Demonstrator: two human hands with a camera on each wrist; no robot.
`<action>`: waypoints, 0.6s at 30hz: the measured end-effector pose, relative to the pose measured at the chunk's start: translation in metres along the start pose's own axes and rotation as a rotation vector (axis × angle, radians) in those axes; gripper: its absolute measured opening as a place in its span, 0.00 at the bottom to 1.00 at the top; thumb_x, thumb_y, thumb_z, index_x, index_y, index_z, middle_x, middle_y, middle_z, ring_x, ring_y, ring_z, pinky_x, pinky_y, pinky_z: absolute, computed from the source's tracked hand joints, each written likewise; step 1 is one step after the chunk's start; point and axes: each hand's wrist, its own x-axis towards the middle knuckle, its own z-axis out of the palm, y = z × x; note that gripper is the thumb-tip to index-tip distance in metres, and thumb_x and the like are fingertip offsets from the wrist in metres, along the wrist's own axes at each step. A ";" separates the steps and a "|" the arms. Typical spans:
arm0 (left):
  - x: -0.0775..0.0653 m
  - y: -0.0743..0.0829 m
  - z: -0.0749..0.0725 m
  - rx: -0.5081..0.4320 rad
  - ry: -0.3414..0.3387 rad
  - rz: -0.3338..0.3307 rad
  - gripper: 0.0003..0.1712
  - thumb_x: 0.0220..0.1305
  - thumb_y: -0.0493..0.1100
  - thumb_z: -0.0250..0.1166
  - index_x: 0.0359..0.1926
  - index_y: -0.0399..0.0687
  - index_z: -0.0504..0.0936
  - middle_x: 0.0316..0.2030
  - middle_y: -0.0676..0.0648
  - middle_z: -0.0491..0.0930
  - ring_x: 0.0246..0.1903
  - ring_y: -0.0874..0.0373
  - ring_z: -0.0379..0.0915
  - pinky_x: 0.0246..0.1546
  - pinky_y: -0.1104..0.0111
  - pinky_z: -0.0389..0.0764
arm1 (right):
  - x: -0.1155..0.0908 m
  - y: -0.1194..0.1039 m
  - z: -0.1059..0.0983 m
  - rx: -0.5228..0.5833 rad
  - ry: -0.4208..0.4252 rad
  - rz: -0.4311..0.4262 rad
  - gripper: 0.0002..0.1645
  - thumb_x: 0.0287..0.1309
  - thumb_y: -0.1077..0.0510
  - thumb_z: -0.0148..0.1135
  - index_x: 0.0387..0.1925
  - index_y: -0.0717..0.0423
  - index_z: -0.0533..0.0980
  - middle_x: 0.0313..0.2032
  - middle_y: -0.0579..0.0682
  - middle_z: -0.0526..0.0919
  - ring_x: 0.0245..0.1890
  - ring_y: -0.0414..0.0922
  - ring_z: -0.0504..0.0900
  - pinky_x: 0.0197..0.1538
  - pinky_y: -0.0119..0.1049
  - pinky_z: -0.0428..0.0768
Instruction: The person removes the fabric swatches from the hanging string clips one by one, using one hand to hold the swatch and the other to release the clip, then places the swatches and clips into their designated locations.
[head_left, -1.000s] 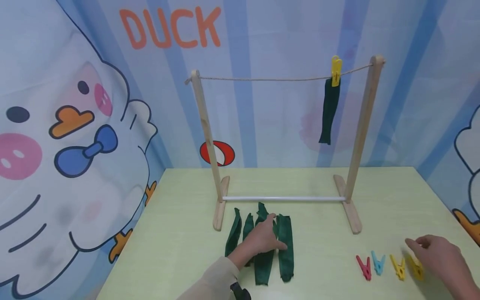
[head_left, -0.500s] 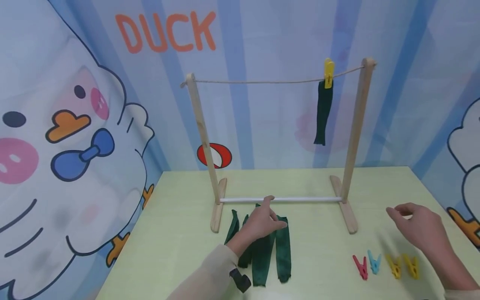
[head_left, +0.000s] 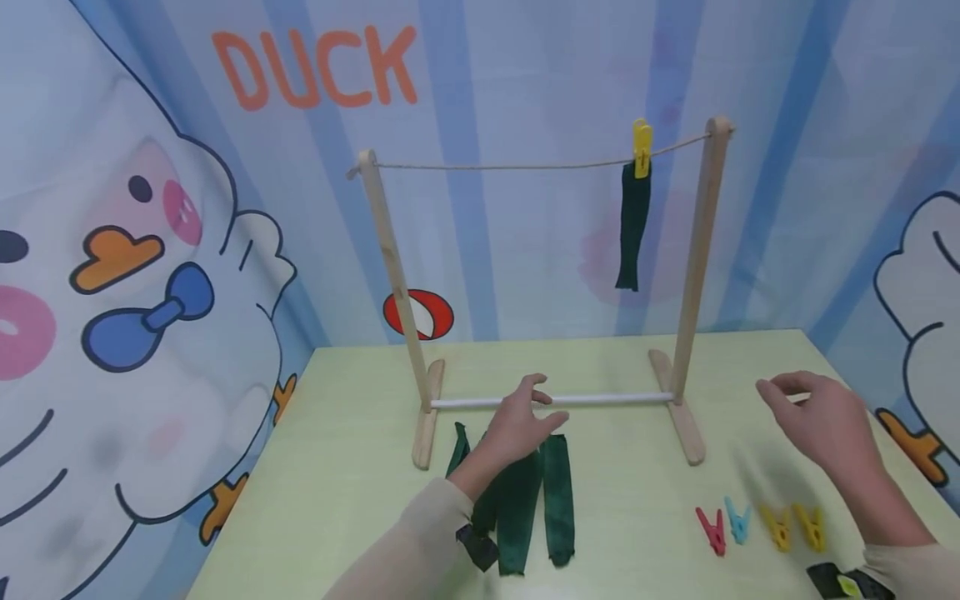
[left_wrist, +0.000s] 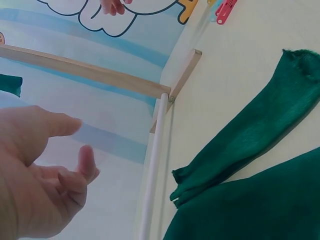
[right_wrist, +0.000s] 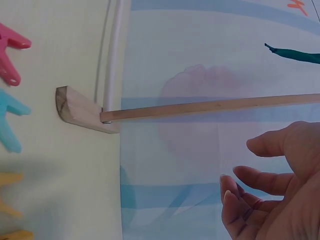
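My left hand (head_left: pixel 517 425) is raised over several dark green cloth strips (head_left: pixel 521 525) and holds nothing. In the left wrist view its thumb and fingers stand apart, with a gap between the tips. The hand and sleeve cover parts of the strips in the head view. On the right, my right hand (head_left: pixel 817 421) hovers beyond the clothespins, its fingers loosely bent around air. Below it lie a red clothespin (head_left: pixel 711 532), a blue clothespin (head_left: pixel 737 521) and two yellow clothespins (head_left: pixel 810 527). Another green strip (head_left: pixel 633 229) hangs from the line, pinched by a yellow clothespin (head_left: pixel 642 148).
A wooden rack stands at the back of the table, its left post (head_left: pixel 393 275) and right post (head_left: pixel 699 275) joined by a string (head_left: pixel 502 167) on top and a white rod (head_left: pixel 615 399) low down. Behind it hangs a printed duck cloth (head_left: pixel 517 258).
Both hands have risen: the left forward off the strips toward the rod, the right up from the yellow clothespins. The strips and clothespins stay on the table, while the head view shifts slightly.
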 end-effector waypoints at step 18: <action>0.018 0.021 -0.013 -0.128 0.068 0.204 0.32 0.74 0.56 0.58 0.73 0.52 0.63 0.63 0.51 0.75 0.26 0.61 0.79 0.30 0.65 0.79 | 0.022 -0.045 -0.018 0.056 0.040 -0.080 0.29 0.73 0.44 0.52 0.55 0.65 0.77 0.47 0.68 0.81 0.39 0.61 0.82 0.28 0.46 0.78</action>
